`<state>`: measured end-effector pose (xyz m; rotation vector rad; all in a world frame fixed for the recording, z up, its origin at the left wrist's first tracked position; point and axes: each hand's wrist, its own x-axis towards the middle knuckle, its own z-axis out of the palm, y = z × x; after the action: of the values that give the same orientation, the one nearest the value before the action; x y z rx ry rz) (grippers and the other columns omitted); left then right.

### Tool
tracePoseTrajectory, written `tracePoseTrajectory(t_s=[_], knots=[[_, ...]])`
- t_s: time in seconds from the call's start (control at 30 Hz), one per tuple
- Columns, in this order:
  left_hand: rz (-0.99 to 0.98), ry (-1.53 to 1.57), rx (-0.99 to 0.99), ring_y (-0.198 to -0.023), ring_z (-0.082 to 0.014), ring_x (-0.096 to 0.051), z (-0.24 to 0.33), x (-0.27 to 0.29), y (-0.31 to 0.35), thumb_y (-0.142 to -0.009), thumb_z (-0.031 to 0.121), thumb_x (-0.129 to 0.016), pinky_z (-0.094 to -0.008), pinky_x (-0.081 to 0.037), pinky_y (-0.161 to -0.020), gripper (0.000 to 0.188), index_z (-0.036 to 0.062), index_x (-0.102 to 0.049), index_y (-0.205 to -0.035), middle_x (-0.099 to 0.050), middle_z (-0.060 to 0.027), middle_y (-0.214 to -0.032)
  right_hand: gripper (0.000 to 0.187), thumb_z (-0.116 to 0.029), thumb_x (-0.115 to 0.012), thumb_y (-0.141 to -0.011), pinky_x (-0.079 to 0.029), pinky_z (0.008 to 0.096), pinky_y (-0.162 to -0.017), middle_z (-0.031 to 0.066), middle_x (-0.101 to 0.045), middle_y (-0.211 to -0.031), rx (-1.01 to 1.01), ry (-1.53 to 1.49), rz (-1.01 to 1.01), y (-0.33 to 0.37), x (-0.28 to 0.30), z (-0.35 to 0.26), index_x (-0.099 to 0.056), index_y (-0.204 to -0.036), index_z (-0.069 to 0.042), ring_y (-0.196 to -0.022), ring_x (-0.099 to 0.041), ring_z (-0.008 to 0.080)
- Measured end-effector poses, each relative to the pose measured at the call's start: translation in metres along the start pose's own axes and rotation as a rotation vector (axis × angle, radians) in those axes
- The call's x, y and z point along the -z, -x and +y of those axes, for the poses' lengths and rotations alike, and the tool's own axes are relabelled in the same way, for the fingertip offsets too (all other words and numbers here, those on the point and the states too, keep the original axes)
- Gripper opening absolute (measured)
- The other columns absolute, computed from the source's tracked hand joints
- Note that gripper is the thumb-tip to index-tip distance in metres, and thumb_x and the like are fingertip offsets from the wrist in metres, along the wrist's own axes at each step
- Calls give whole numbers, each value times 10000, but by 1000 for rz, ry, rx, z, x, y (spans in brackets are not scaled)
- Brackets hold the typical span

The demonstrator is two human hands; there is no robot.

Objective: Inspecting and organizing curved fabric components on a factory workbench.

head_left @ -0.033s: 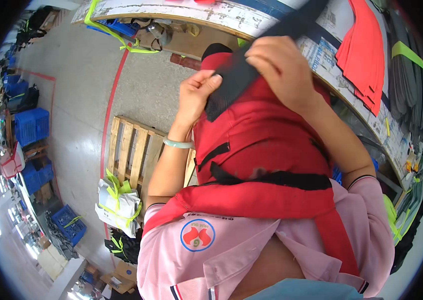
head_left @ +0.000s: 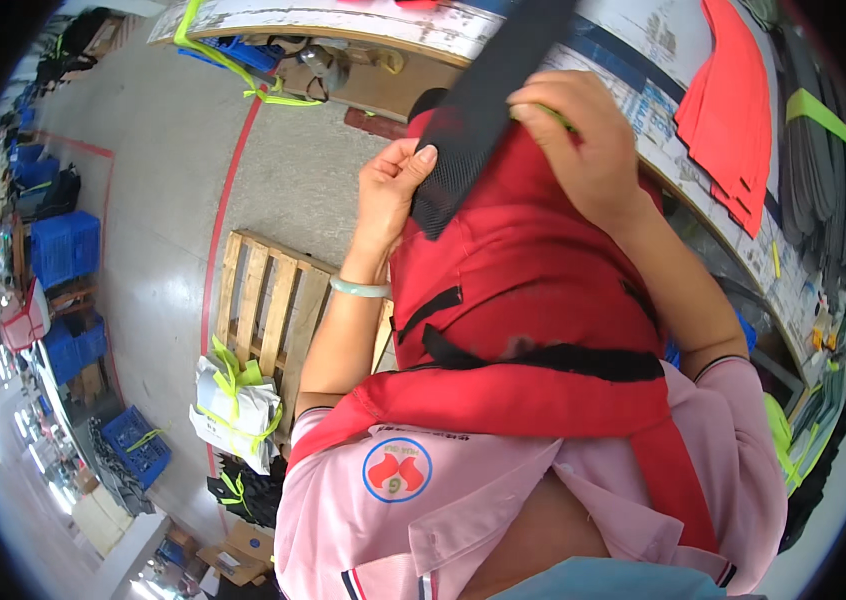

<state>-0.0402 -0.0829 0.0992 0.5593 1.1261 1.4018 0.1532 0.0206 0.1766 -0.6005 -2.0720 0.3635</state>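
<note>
A long black strip of fabric point(head_left: 488, 85), mesh-like at its near end, slants from above my red apron point(head_left: 533, 270) up over the table's edge. My left hand point(head_left: 391, 190) is closed on the strip's near end, thumb on top. Beside the strip's right edge is my right hand point(head_left: 588, 145), its fingers curled and thumb bent inward. A sliver of yellow-green shows between those fingers; what it belongs to is hidden. The fingertips meet the strip's edge, but I cannot tell whether they grip it.
The worktable point(head_left: 423, 30) runs across the far side and down the right. On it lie red fabric pieces point(head_left: 728, 120) and a dark grey stack point(head_left: 823, 170) with a yellow-green band. A wooden pallet point(head_left: 268, 300) and a tied white bundle point(head_left: 235, 405) are on the floor at left.
The far part of the black strip has swung left, away from under my right hand. That hand has shifted slightly right, and yellow-green now shows at its fingers. My left hand keeps its hold.
</note>
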Motion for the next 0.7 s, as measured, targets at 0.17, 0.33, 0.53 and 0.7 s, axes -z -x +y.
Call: tracePoseTrajectory(t_s=[0.17,0.33,0.53,0.7], knots=[[83,197,-121,-940,-123,-624,-48,-5,5,-886,8,-643,-267,-482,-888,179,24,-561,-1044,-676,-92,-1052,266,-272,-612,-938,-463,266,-669,45,-599,-776,-684,-487,-282,56,-47,11,-581,-1073,-45,-716,-549,98],[67,220,-84,-963,-125,-625,-70,-2,13,-891,-32,-608,-263,-489,-889,251,23,-552,-1129,-663,-74,-1088,308,-267,-584,-931,-409,298,-563,63,-495,-649,-820,-590,-558,93,-74,27,-515,-792,-1,-624,-470,99],[-58,221,-39,-1082,-144,-586,-73,-8,8,-908,-11,-584,-298,-464,-952,353,28,-512,-1251,-613,-79,-1193,305,-287,-572,-937,-483,313,-673,120,-628,-784,-749,-540,-483,73,-75,19,-611,-973,14,-742,-620,160],[-147,648,191,-1083,-261,-603,-42,14,-10,-957,190,-559,-390,-481,-967,390,19,-464,-1294,-606,-130,-1176,316,-277,-555,-948,-487,311,-719,98,-657,-852,-758,-627,-783,74,-62,4,-612,-1048,17,-784,-629,169]])
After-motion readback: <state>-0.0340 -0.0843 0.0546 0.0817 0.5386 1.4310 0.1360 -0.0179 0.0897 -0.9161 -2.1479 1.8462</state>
